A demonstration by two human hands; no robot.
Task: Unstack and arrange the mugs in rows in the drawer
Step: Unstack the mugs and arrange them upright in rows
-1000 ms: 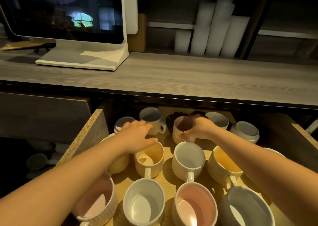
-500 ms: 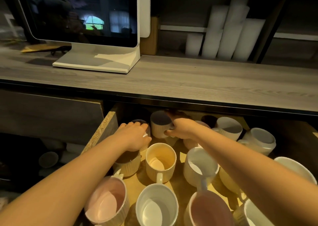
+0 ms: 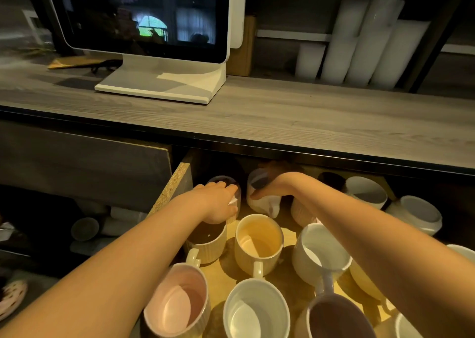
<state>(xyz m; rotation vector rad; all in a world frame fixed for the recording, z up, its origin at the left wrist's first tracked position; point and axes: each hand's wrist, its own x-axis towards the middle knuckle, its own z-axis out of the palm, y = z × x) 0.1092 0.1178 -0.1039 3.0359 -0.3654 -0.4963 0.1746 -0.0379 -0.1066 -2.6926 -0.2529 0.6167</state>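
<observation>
L hand [image 3: 218, 204] gripped rear-left mug [image 3: 232, 204] | R hand [image 3: 276, 187] gripped white mug [image 3: 259, 199] at back, just beside | both in drawer [image 3: 174, 183] w/ other mugs in rows

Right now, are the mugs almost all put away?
Mostly. The front mugs, like the pink mug and yellow mug, already stand singly in rows in the drawer. The left hand and right hand are each on a back-row mug. The mugs at back right still look uneven.
</observation>
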